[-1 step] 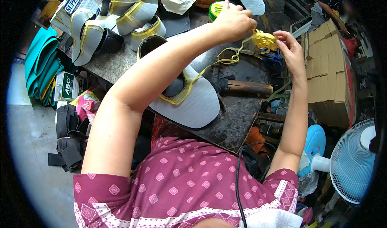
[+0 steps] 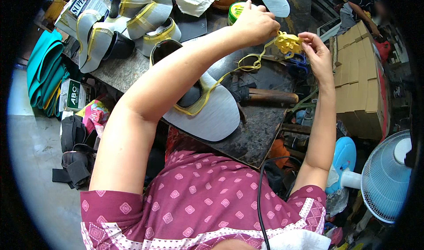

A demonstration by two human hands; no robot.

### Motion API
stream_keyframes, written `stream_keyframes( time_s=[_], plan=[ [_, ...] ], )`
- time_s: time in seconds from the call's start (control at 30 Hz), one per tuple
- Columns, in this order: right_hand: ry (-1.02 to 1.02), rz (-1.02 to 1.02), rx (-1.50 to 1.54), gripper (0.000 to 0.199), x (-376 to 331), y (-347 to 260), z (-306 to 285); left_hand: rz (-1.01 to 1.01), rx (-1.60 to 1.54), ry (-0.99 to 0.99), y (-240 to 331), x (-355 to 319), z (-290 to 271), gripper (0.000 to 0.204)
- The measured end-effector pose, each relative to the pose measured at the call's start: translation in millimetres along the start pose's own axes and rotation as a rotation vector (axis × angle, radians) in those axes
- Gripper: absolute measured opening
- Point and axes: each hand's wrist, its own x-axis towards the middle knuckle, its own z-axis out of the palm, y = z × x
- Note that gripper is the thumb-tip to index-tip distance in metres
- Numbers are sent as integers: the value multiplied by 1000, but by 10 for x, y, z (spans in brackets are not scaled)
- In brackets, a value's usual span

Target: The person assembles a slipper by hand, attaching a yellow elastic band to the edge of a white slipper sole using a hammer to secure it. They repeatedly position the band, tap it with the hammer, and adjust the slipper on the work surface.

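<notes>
A bunched coil of narrow yellow ribbon point(image 2: 289, 43) hangs over the table between my two hands. My left hand point(image 2: 257, 25) is closed at the coil's left side, its fingertips pinching the ribbon. On the other side, my right hand point(image 2: 317, 51) grips the coil's edge between thumb and fingers. From the coil a loose length loops down to a grey-white shoe upper point(image 2: 216, 113) with a dark lining, lying at the table's near edge. Yellow ribbon follows that piece's inner opening. My left forearm covers part of it.
Several similar uppers point(image 2: 150, 18) are heaped at the back left. A green-and-yellow round tin point(image 2: 236, 11) stands behind my left hand. Blue-handled scissors point(image 2: 297, 61) and a wooden-handled tool point(image 2: 271, 96) lie on the dark table point(image 2: 260, 130). A fan point(image 2: 386, 177) and cardboard stack point(image 2: 357, 73) are to the right.
Both hands and the ribbon coil have shifted very slightly to the left. Otherwise the scene looks the same.
</notes>
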Motion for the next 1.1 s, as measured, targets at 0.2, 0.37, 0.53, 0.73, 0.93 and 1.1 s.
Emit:
stream_keyframes(
  time_s=[0.2, 0.37, 0.53, 0.73, 0.93, 1.1],
  plan=[
    [342, -206, -494, 21, -36, -256, 232, -184, -363, -11, -206, 147, 48, 25],
    [44, 230, -404, 34, 86, -310, 563, -163, -505, -47, -271, 145, 31, 24],
    [73, 166, 309, 26, 65, -325, 558, -177, -227, -13, -341, 111, -2, 21],
    [72, 123, 358, 21, -660, -496, 196, -389, -4, -94, -490, 144, -55, 21],
    [139, -88, 376, 18, -1433, -664, 159, -473, 27, -70, -487, 362, 176, 24],
    [-108, -291, 341, 19, -1956, -773, 114, -626, 19, -121, -701, 479, 329, 25]
  ],
)
